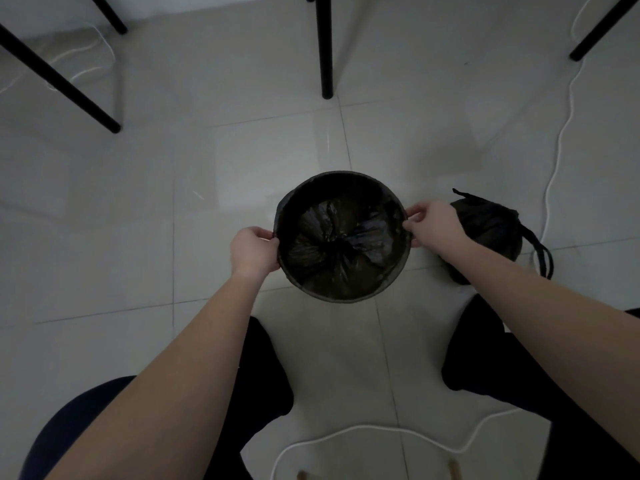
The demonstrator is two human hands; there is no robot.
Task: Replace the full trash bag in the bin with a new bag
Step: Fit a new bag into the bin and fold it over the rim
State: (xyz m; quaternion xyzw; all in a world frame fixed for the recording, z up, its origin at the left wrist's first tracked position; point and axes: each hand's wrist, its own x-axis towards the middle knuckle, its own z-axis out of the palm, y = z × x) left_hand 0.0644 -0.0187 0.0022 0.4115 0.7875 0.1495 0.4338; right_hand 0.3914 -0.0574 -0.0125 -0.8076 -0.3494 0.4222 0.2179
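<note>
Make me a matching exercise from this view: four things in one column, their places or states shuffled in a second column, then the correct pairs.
Things:
1. new bag
2. full bag
3. white cable
4. left hand

Places or states:
A. tied shut, on the floor right of the bin
B. lining the bin's inside
C. gripping the bin's left rim
D. trailing across the floor tiles

Pairs: 1-B, 2-A, 3-D, 4-C

A plain indoor room, a home or an office. Pale floor tiles (277,150) fill the frame. Black furniture legs (325,46) stand along the top, a white cable (557,147) at right.
</note>
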